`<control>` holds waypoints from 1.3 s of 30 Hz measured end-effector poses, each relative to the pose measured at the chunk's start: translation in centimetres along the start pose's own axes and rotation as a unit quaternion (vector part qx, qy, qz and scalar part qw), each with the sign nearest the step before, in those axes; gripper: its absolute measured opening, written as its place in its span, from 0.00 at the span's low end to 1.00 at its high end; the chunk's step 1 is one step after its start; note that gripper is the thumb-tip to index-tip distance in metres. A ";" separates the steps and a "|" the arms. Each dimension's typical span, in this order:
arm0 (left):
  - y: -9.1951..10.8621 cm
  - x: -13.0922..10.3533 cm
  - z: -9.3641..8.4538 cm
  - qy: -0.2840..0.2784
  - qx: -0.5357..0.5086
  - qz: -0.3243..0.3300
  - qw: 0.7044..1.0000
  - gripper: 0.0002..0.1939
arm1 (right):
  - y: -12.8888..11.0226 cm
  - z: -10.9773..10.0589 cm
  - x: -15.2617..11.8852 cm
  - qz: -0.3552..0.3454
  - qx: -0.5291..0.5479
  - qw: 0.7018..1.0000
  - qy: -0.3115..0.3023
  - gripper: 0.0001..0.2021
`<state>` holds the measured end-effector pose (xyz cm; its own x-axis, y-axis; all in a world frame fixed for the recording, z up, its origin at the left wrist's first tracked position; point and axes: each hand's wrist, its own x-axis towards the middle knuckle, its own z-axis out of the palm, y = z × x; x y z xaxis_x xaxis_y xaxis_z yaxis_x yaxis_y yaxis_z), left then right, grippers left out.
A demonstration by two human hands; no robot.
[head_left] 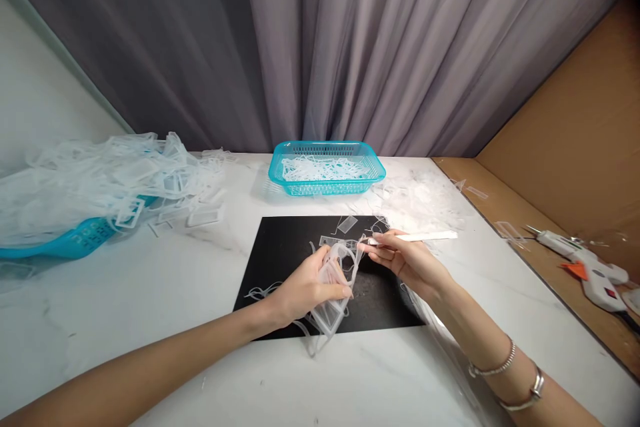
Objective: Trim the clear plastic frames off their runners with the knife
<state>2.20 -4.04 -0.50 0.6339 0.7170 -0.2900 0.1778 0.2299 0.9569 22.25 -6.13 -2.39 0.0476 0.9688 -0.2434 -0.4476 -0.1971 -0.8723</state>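
Note:
Over the black mat (280,243), my left hand (303,287) is closed around several translucent rectangular plastic frames (329,317), held tilted with their lower end toward me. A thin clear strip (357,268) curls up from them toward my right fingertips. My right hand (417,265) grips a slim white-handled tool (435,236), its handle pointing right; the tip is small and partly lost among the plastic, so its kind is unclear. The right fingertips are beside the upper edge of the frames, touching or nearly touching the strip. Small clear scraps (347,223) lie on the mat.
A turquoise basket (277,180) with thin white strips stands behind the mat. At left is a large heap of clear frames (125,167) around a second blue container (75,240). Clear offcuts (420,203) lie back right. Glue guns (595,277) rest on the brown board (500,207).

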 end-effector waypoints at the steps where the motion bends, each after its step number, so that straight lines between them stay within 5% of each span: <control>1: 0.0 0.0 -0.1 -0.001 -0.005 0.004 1.000 0.15 | -0.1 0.0 0.0 -0.003 -0.013 1.000 0.002 0.13; 5: -0.1 0.3 -0.4 0.021 -0.037 -0.003 0.999 0.13 | -1.0 0.2 -0.8 -0.014 -0.111 0.994 -0.003 0.11; 10: -0.2 0.3 -0.6 0.024 -0.062 -0.036 0.997 0.11 | -2.6 1.0 -2.7 -0.150 -0.324 0.934 0.014 0.11; 15: -0.4 0.4 -0.7 -0.002 -0.059 -0.027 0.998 0.10 | -2.9 1.5 -3.5 -0.154 -0.371 0.902 -0.161 0.11; 19: -0.4 0.5 -0.9 -0.020 -0.068 -0.039 0.997 0.12 | -2.2 1.8 -3.3 -0.151 -0.409 0.870 -0.231 0.11; 25: -0.3 0.5 -0.8 -0.042 -0.061 -0.036 0.997 0.09 | -1.6 1.7 -3.1 -0.183 -0.475 0.832 -0.221 0.09; 39: -0.4 0.6 -0.7 -0.025 -0.050 -0.033 0.998 0.08 | -1.2 1.6 -3.0 -0.214 -0.493 0.820 -0.198 0.09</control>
<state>1.94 -3.22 -1.09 0.6602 0.6656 -0.3480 0.1455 0.3413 0.9286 21.22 -8.59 0.10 -0.3693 0.9152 0.1615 0.4823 0.3373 -0.8085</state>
